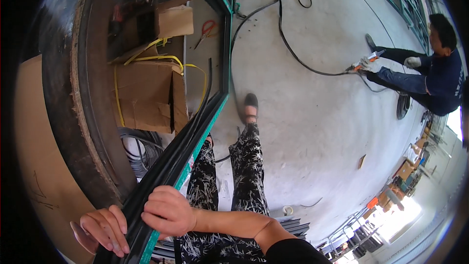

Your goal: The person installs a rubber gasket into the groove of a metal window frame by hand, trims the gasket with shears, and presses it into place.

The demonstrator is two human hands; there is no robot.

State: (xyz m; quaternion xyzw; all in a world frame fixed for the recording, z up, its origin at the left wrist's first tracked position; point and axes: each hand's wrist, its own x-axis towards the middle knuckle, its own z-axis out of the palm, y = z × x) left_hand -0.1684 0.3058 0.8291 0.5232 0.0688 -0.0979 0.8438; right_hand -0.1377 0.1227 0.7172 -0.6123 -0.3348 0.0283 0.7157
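Note:
A long dark metal frame with green film along its edge slants across in front of me, from the upper middle to the lower left. Black rubber strips lie along its near bar, one loose end sticking up. My left hand curls its fingers over the bar's left side at the bottom; its thumb side is partly hidden. Just up from it, my right hand is closed in a fist against the bar, fingers bent down onto the black strip. What lies inside the fist is hidden.
Cardboard boxes with yellow straps stand beyond the frame, near red-handled scissors and a coil of grey strip. A black cable winds over the floor to a seated co-worker in gloves, holding an orange tool.

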